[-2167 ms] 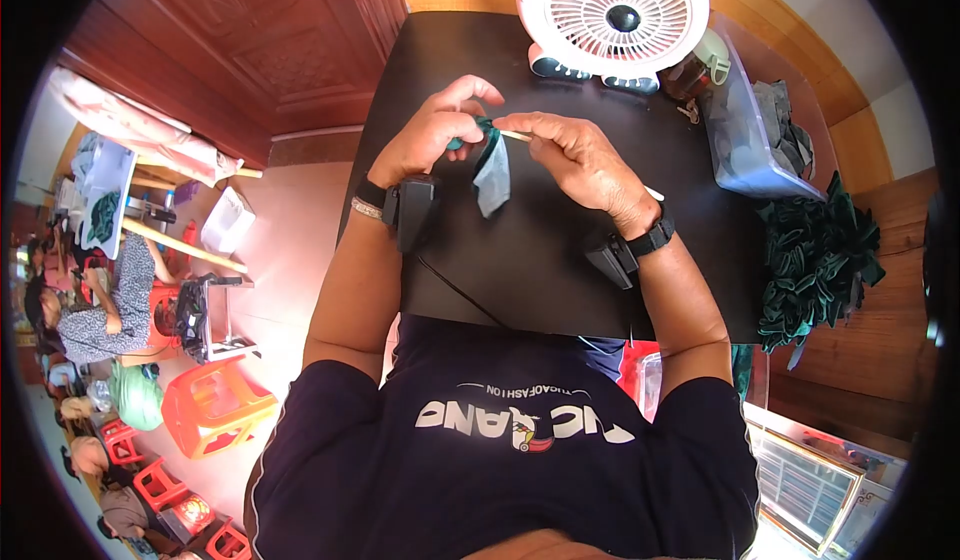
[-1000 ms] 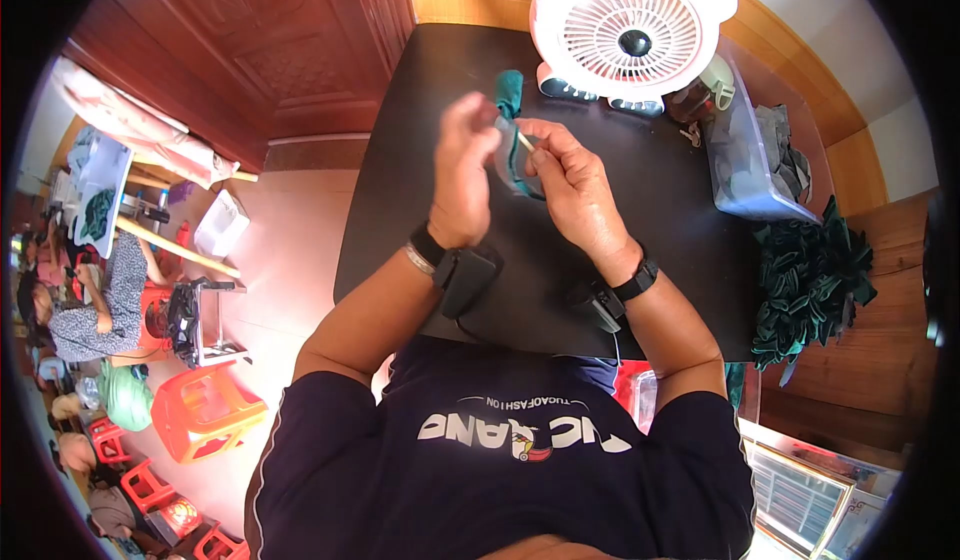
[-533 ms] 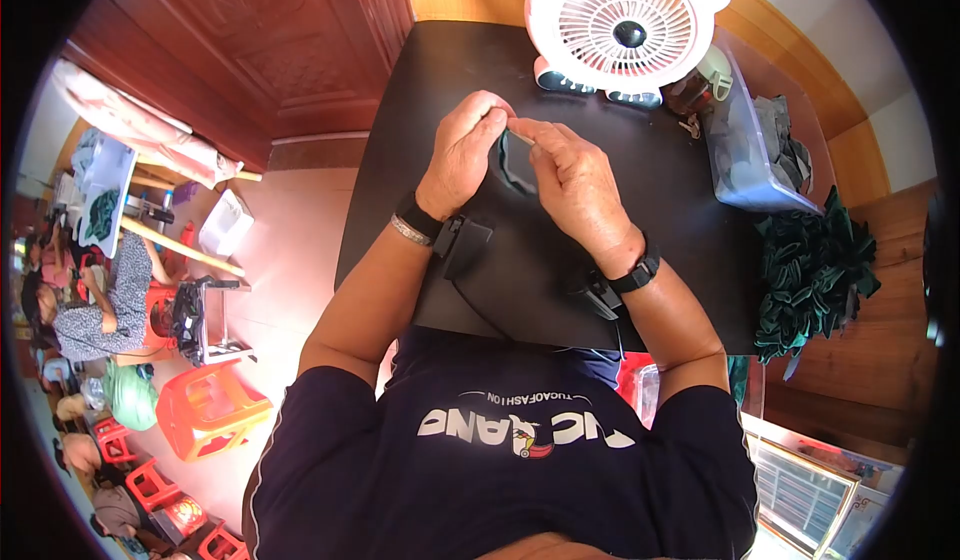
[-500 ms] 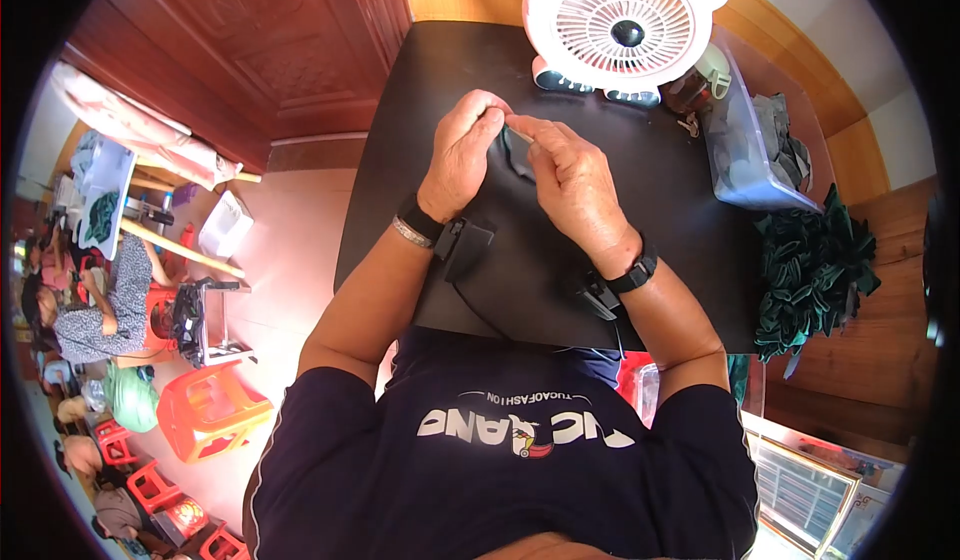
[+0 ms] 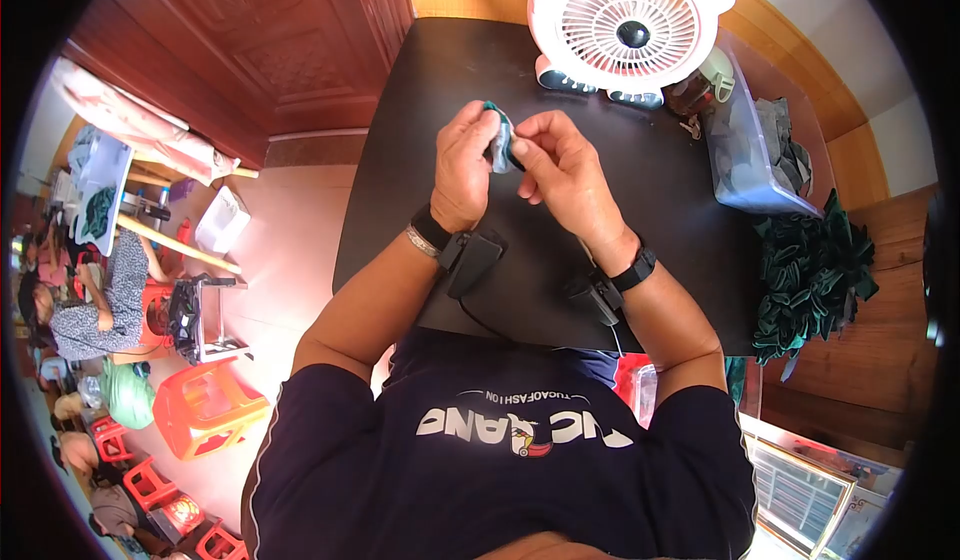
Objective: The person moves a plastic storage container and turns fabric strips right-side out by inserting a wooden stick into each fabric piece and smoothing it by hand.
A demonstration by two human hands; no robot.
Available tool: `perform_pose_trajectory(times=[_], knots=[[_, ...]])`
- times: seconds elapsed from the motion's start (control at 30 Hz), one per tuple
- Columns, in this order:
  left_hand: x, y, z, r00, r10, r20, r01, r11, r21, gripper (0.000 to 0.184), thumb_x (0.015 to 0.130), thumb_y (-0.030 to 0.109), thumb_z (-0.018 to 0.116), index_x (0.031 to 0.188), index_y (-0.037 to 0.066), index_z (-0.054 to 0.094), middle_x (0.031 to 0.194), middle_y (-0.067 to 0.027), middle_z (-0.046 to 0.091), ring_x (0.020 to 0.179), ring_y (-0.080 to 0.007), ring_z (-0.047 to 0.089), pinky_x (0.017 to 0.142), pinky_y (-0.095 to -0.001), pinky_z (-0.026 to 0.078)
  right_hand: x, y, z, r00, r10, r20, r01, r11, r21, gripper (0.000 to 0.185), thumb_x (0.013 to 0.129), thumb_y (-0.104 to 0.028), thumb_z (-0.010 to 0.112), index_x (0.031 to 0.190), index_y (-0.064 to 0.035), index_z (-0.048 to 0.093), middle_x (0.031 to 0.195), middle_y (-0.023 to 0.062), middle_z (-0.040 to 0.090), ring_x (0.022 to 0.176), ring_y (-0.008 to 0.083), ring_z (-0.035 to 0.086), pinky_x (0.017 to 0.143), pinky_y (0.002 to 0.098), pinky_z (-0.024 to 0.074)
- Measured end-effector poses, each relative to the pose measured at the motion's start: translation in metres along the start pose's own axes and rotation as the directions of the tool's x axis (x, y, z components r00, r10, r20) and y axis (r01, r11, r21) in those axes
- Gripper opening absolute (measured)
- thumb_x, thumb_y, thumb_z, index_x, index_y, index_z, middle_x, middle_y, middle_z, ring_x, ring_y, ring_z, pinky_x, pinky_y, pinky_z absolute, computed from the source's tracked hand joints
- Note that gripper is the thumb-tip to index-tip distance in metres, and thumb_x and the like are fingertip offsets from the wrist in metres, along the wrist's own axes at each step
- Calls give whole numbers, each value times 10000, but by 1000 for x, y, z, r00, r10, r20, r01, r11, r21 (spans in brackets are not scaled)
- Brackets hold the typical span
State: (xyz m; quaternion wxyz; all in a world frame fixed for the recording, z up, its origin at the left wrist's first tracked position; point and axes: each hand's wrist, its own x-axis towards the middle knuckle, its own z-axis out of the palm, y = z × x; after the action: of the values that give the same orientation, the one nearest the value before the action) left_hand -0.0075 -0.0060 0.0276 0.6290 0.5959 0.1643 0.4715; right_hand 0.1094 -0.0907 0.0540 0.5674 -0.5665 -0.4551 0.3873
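Note:
Above the black table (image 5: 540, 270), a small piece of green fabric (image 5: 502, 148) with a paler grey-white side is bunched between my two hands. My left hand (image 5: 462, 165) is closed on it, thumb pressed over the cloth. From the other side, my right hand (image 5: 572, 175) pinches the fabric's edge between thumb and forefinger, its other fingers curled. Part of the cloth is hidden by the fingers. Both wrists wear black straps with small dark devices.
A pink-white fan (image 5: 632, 35) stands at the table's back, beside a clear bin (image 5: 765, 200) of grey cloth pieces. Dark green velvet pieces (image 5: 812, 275) are heaped at the right edge. On the left are a red stool (image 5: 208, 410) and several seated people.
The fabric, mostly hidden before, now shows its green edge and pale side between my hands. My right hand has turned and its fingers have drawn back from my left fingertips.

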Motion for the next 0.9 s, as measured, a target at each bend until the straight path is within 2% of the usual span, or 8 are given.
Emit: perform_pose_trajectory(times=[0.1,0.23,0.3,0.4,0.47,0.7,0.8,0.9], knots=[[7,2,-13,995,-17,-94,16,1000,-17,286,989,237,408,868,35,570,724,14,503,632,-60,443,561,-216,344,0,3,-7,992,97,78,-78,973,-217,124,928,-141,593,981,-28,586,693,45,610,521,92,495,507,258,415],[16,-2,-23,989,-26,-144,7,992,-130,270,987,233,417,889,44,583,747,15,535,631,-68,462,564,-217,342,2,13,-9,985,-172,17,168,929,-331,131,901,-148,619,949,-27,634,640,85,589,524,150,506,542,303,423],[19,1,-25,977,-142,-157,95,957,-276,266,981,232,422,891,43,586,762,6,553,628,-76,478,563,-220,352,0,7,-11,971,-240,3,221,889,-401,121,891,-139,627,951,-36,648,649,105,587,535,173,517,554,309,429],[26,-3,-34,974,-181,-138,118,918,-378,265,969,229,427,886,31,582,768,-15,549,626,-95,487,562,-230,362,0,1,-15,982,-188,30,182,875,-448,101,885,-134,634,922,-43,656,636,105,586,542,183,530,561,306,439],[30,-6,-41,978,-187,-92,137,910,-391,276,977,245,412,905,30,568,783,-35,540,644,-135,493,586,-264,385,-1,1,-13,979,-202,39,198,873,-446,96,881,-130,638,913,-42,657,626,107,583,538,185,534,562,309,442],[28,-7,-42,983,-178,45,176,840,-513,291,963,256,423,880,13,560,769,-67,527,630,-154,489,577,-280,395,-6,-3,-6,971,-239,1,210,849,-486,96,882,-129,627,902,-39,653,618,126,585,527,226,557,548,322,441],[27,-8,-40,978,-206,45,195,805,-561,296,964,254,421,866,15,566,759,-66,531,612,-150,488,568,-276,393,-5,-2,-8,979,-202,-1,177,859,-480,101,886,-132,620,902,-37,653,613,131,585,527,228,564,546,322,441],[26,-2,-29,974,-219,-65,155,843,-515,315,967,264,414,857,15,571,742,-58,534,605,-141,489,558,-270,381,-5,1,-6,976,-215,-22,181,870,-458,105,887,-137,620,902,-38,652,601,126,574,515,220,549,544,320,438]])
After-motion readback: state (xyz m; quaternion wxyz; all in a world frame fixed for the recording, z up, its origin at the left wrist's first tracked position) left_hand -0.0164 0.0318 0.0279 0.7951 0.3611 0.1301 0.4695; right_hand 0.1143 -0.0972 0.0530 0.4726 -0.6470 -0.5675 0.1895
